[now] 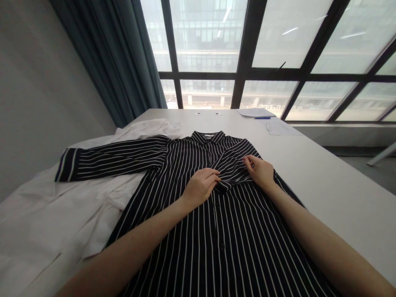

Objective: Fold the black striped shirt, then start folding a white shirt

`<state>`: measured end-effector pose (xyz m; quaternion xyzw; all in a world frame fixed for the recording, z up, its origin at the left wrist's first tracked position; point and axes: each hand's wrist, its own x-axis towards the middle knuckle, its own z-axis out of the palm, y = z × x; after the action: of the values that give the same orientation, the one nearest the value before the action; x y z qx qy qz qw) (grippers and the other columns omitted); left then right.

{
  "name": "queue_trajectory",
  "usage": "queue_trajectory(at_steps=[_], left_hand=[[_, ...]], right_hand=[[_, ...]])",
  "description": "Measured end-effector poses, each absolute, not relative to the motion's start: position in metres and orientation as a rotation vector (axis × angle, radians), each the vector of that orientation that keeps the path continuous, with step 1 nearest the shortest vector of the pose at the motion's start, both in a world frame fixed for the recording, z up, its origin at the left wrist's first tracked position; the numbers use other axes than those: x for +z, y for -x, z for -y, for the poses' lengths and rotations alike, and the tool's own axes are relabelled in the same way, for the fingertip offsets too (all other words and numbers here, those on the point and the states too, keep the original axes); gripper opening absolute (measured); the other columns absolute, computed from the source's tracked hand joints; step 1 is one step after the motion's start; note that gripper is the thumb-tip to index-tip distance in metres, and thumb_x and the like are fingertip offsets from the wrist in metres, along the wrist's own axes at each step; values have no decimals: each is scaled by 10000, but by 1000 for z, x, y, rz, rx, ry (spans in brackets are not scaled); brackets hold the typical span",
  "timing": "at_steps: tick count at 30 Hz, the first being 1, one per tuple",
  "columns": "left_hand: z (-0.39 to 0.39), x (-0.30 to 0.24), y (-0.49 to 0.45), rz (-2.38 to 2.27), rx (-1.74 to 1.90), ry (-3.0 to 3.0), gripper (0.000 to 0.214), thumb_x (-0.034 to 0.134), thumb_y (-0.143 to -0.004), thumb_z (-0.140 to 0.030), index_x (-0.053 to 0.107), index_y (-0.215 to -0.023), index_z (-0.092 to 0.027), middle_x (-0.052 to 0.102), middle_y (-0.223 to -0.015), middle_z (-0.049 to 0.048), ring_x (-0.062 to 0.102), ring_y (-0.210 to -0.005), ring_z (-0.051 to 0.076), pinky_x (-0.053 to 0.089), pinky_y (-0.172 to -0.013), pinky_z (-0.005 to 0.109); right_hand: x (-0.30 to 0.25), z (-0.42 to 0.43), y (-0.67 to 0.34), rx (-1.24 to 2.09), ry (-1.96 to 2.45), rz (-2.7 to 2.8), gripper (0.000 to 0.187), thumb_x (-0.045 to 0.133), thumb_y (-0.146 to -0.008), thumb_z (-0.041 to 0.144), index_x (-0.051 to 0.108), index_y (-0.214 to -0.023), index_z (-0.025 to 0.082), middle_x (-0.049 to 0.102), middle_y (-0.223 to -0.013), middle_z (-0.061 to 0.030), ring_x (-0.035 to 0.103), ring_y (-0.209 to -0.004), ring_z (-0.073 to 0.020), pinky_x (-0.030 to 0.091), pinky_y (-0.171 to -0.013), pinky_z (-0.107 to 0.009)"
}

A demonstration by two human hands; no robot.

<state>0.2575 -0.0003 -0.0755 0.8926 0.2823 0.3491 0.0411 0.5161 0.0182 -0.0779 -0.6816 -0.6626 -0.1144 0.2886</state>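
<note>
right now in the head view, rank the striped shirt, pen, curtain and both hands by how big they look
1. Striped shirt
2. Curtain
3. Left hand and right hand: too alike to rank
4. Pen

Room resembling an office, to judge by its furnishings. A dark-framed window wall (pixel 272 74) spans the far side; the facade of a large building (pixel 207 29) is visible through it, and bright strips (pixel 290 31), apparently reflected ceiling lights, mark its glass. A long white table (pixel 321 165) extends toward the window wall, bearing loose papers (pixel 256 112) and a blue pen (pixel 262 118). A blue-grey curtain (pixel 117 53) hangs at left, beside a plain grey wall (pixel 37 82).
</note>
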Motion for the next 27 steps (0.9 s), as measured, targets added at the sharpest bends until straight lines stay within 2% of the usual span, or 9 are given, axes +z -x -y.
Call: queue_trajectory(at_steps=[5, 8, 11, 14, 17, 20, 23, 27], left_hand=[[3, -74, -256, -837, 977, -2738, 151, 520, -834, -90, 641, -879, -168, 700, -1090, 76, 612, -1108, 222, 470, -1008, 430], [5, -73, -257, -782, 910, -2769, 199, 507, -873, -152, 664, -995, -159, 708, -1127, 75, 598, -1163, 218, 436, -1053, 415], [8, -72, -258, -719, 728, -2842, 345, 490, -951, -319, 602, -1244, -178, 636, -1307, 70, 505, -1302, 229, 369, -1112, 446], [10, -73, -259, -717, 533, -2894, 431, 453, -974, -457, 577, -1310, -218, 561, -1403, 63, 452, -1353, 247, 335, -1126, 477], [10, -73, -259, -712, 449, -2908, 428, 413, -989, -478, 594, -1301, -247, 540, -1424, 49, 434, -1368, 250, 324, -1127, 479], [9, -72, -258, -704, 427, -2911, 425, 404, -991, -486, 587, -1313, -278, 528, -1436, 37, 416, -1382, 249, 317, -1129, 476], [9, -71, -258, -703, 411, -2903, 427, 413, -984, -506, 586, -1315, -300, 526, -1438, 28, 418, -1380, 253, 317, -1129, 483], [8, -71, -257, -695, 404, -2893, 439, 400, -984, -522, 595, -1306, -296, 532, -1432, 32, 419, -1379, 248, 315, -1130, 485]], right_hand=[[-83, -22, -521, -269, 1862, 1778, 488, 436, -959, 537, 686, -683, 223, 684, -617, -12, 613, -584, -178, 298, -545, -261], [-84, -23, -524, -212, 1827, 1852, 462, 458, -954, 532, 691, -692, 230, 690, -623, -9, 620, -582, -184, 337, -546, -266], [-84, -24, -523, -188, 1669, 1969, 394, 463, -965, 481, 719, -793, 237, 731, -775, -23, 660, -680, -187, 417, -593, -272], [-86, -26, -521, -97, 1399, 2165, 296, 480, -968, 412, 723, -1011, 249, 729, -1064, -36, 674, -950, -198, 498, -802, -303], [-90, -30, -521, -21, 1334, 2335, 321, 469, -968, 367, 662, -1201, 260, 660, -1269, -45, 589, -1182, -227, 449, -1000, -408], [-95, -35, -527, -18, 1530, 2370, 402, 426, -979, 401, 564, -1341, 294, 536, -1432, -27, 456, -1338, -263, 376, -1070, -508], [-98, -38, -541, -28, 1757, 2313, 471, 374, -986, 466, 467, -1427, 325, 424, -1520, -15, 368, -1401, -281, 325, -1099, -549], [-100, -41, -557, -88, 1998, 2159, 474, 332, -997, 437, 462, -1434, 309, 424, -1520, -32, 387, -1389, -287, 317, -1103, -558]])
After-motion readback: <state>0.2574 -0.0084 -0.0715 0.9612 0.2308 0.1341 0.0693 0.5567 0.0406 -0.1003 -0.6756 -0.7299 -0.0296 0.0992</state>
